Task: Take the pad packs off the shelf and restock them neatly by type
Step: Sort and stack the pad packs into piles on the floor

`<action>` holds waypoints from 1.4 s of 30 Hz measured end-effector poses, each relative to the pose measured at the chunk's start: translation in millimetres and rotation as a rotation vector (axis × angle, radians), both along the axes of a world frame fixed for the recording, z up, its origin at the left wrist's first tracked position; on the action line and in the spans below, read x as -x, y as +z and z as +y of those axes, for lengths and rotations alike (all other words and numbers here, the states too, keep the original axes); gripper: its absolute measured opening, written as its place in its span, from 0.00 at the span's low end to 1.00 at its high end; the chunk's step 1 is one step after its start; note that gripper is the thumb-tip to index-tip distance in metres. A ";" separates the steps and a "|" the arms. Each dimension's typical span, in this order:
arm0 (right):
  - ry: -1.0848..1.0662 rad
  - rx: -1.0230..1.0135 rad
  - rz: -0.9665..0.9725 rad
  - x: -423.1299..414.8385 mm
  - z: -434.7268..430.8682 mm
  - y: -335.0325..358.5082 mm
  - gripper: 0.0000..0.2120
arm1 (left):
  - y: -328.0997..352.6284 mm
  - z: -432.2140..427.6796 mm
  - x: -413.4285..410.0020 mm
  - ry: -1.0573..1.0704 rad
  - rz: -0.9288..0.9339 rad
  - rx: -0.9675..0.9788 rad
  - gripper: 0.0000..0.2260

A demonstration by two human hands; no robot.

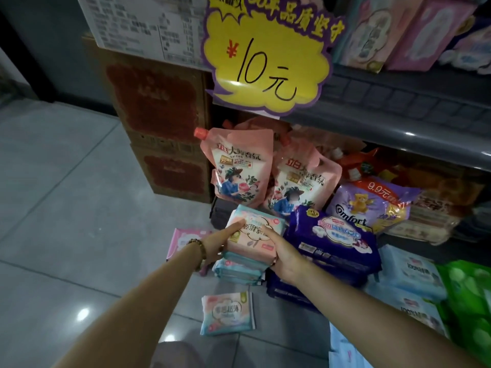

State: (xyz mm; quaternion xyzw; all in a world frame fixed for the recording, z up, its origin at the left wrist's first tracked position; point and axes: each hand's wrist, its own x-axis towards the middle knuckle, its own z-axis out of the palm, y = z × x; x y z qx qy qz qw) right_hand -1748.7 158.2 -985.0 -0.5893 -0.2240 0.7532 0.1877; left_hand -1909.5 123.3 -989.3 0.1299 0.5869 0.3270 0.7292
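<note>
- The grey tiled floor (pixel 66 208) takes up the left of your view. The goods you are working on lie on it, at the foot of the shelving.
- The grey shelf (pixel 398 110) juts out above the work area, with pastel packs standing on it at the upper right.
- Stacked cardboard boxes (pixel 159 115) stand to the left of the shelf and close off that side.
- A yellow price sign (pixel 265 62) hangs from the shelf edge, directly above the stack.
- Two pink refill pouches (pixel 239 166) lean upright just behind the stack. A purple Comfort bag (pixel 372 205) lies to their right.
- Dark blue pad packs (pixel 332 235) are piled just beside the stack on its right, touching or nearly so.
- Light blue packs (pixel 414 272) and a green pack (pixel 467 301) lie further right.
- The stack of pad packs (pixel 239 272), pale teal and pink, sits on the floor in the centre.
- The top pad pack (pixel 255 235) rests on that stack, between your hands.
- Your left hand (pixel 220 243) clasps its left edge and your right hand (pixel 284 258) clasps its near right corner. The hands are apart, both clamped on this pack.
- One matching loose pack (pixel 228 313) lies flat on the floor, near the stack on your side.
- A pink pack (pixel 183 239) shows partly behind your left wrist.
- A bead bracelet (pixel 198 251) sits on that wrist.
</note>
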 end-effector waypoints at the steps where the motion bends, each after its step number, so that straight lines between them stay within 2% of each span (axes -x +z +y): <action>1: -0.004 0.006 -0.005 0.2 0.6 -4.1 0.18 | -2.1 0.9 -1.5 0.002 -0.006 -0.001 0.13; 12: 0.053 -0.084 -0.148 -2.6 -9.1 -7.0 0.23 | -1.1 -5.1 0.0 -0.016 0.110 0.004 0.17; 14: 0.092 -0.120 -0.166 -4.7 -12.4 -2.0 0.22 | 3.1 -10.4 2.7 -0.035 0.212 -0.010 0.25; 16: 0.159 -0.159 -0.202 -8.6 -15.8 3.1 0.23 | 5.2 -17.2 5.9 -0.088 0.340 -0.053 0.40; 18: 0.237 -0.194 -0.228 -14.7 -19.0 13.6 0.20 | 6.3 -21.2 5.9 -0.120 0.449 -0.085 0.53; 19: 0.278 -0.211 -0.239 -19.2 -20.6 19.9 0.16 | 17.9 -24.7 2.0 -0.124 0.482 -0.106 0.54; 21: 0.356 -0.264 -0.255 -29.4 -23.7 32.8 0.13 | 38.9 -32.0 -9.3 -0.076 0.532 -0.161 0.42; 23: 0.426 -0.324 -0.287 -40.5 -26.0 46.0 0.19 | 46.0 -34.7 -14.6 -0.046 0.589 -0.216 0.34; 26: 0.502 -0.398 -0.331 -57.5 -29.6 74.6 0.19 | 64.0 -43.2 -23.4 -0.045 0.607 -0.304 0.35; 30: 0.595 -0.588 -0.417 -79.3 -22.8 111.1 0.23 | 94.0 -49.8 -32.0 -0.109 0.730 -0.430 0.24; 32: 0.680 -0.727 -0.492 -89.1 -16.4 134.0 0.24 | 114.2 -46.4 -30.2 -0.150 0.908 -0.515 0.28; 34: 0.781 -0.872 -0.572 -101.1 -4.0 158.7 0.25 | 141.6 -37.0 -26.1 -0.289 1.143 -0.573 0.33; 37: 0.861 -1.067 -0.666 -118.2 20.1 200.1 0.26 | 193.1 -16.1 -32.1 -0.483 1.446 -0.667 0.35; 39: 0.834 -1.173 -0.693 -127.0 37.7 229.2 0.25 | 227.8 1.2 -43.3 -0.515 1.555 -0.775 0.35; 42: 0.735 -1.302 -0.703 -138.0 62.4 268.5 0.24 | 268.4 31.1 -68.0 -0.455 1.635 -0.961 0.33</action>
